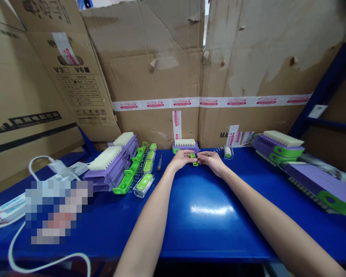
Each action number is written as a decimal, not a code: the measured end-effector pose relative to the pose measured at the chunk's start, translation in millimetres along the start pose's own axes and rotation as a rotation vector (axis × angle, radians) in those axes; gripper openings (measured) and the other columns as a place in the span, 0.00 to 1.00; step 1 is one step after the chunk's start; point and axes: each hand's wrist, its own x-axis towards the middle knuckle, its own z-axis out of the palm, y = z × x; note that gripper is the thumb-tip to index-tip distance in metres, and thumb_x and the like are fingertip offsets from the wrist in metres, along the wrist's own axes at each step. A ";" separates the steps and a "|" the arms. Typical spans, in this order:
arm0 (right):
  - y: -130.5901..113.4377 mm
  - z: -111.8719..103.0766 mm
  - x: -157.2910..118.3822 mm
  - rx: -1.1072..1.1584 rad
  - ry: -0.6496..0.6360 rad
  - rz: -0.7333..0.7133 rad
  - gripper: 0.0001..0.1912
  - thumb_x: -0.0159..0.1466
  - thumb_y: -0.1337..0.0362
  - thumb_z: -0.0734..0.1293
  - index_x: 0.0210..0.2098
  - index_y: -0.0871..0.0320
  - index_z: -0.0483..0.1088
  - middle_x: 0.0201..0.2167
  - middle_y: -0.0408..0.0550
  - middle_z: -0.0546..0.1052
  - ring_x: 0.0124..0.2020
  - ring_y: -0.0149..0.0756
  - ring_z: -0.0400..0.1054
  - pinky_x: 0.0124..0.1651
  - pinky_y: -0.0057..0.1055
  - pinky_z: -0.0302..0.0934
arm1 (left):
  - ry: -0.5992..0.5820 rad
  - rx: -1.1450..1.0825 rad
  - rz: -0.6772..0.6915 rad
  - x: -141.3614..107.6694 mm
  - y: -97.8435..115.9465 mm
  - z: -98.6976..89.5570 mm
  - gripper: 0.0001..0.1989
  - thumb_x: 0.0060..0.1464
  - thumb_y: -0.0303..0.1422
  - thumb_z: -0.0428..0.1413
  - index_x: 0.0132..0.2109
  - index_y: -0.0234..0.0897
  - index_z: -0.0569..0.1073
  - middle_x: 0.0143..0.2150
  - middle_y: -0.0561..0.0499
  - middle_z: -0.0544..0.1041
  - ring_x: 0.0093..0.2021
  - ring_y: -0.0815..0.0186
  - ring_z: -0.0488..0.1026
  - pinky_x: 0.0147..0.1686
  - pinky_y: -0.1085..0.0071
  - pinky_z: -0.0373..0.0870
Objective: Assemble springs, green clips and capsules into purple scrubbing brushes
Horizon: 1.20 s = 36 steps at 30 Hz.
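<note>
My left hand is closed, pinching a small bright green plastic part with slots in it, just above the blue tabletop. From the other side my right hand meets it, fingers pressed together at the part's edge. A tiny dark, metallic-looking bit shows at the right fingers, too small to name. Just behind the hands stands a purple and green brush head with pale bristles turned up. To the right of it are a few thin metal springs and a small clear-cased piece.
Purple brush heads, green brackets, a row of springs and clear-cased green parts line the left, beside a screwdriver. More brushes lie right. A power strip with white cables sits far left. Cardboard walls the back.
</note>
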 end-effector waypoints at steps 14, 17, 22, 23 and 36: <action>-2.6 -6.2 1.2 0.140 -0.037 0.051 0.17 0.42 0.63 0.76 0.28 0.64 0.72 0.22 0.49 0.75 0.23 0.29 0.66 0.29 0.28 0.63 | -0.028 0.008 0.028 -1.9 1.9 -0.6 0.27 0.34 0.29 0.68 0.46 0.28 0.74 0.28 0.50 0.76 0.30 0.70 0.72 0.38 0.70 0.67; -2.7 -6.7 1.0 0.156 -0.040 0.052 0.17 0.42 0.63 0.76 0.29 0.63 0.72 0.22 0.48 0.74 0.23 0.29 0.66 0.30 0.28 0.63 | -0.040 -0.006 0.021 -2.1 1.9 -0.6 0.25 0.37 0.29 0.67 0.46 0.29 0.74 0.30 0.48 0.78 0.31 0.69 0.73 0.37 0.71 0.68; -1.7 -3.8 0.5 0.054 -0.034 0.019 0.18 0.42 0.61 0.76 0.30 0.63 0.72 0.23 0.46 0.74 0.23 0.29 0.67 0.30 0.28 0.63 | 0.000 -0.010 0.026 0.5 -0.6 1.5 0.24 0.37 0.23 0.64 0.46 0.29 0.74 0.33 0.45 0.79 0.32 0.69 0.74 0.35 0.73 0.69; -1.4 -2.6 0.3 0.017 -0.034 0.004 0.18 0.42 0.61 0.76 0.31 0.63 0.72 0.23 0.46 0.74 0.24 0.29 0.67 0.31 0.28 0.63 | 0.006 -0.021 0.033 1.2 -1.3 1.9 0.25 0.36 0.21 0.64 0.47 0.28 0.73 0.35 0.45 0.79 0.32 0.69 0.74 0.36 0.73 0.69; 5.3 8.5 2.4 -0.300 0.012 -0.196 0.16 0.47 0.58 0.71 0.32 0.63 0.72 0.22 0.46 0.75 0.24 0.32 0.67 0.30 0.31 0.63 | 0.017 -0.080 0.066 5.6 -7.9 1.5 0.29 0.33 0.14 0.59 0.48 0.28 0.72 0.36 0.45 0.78 0.33 0.69 0.73 0.37 0.71 0.70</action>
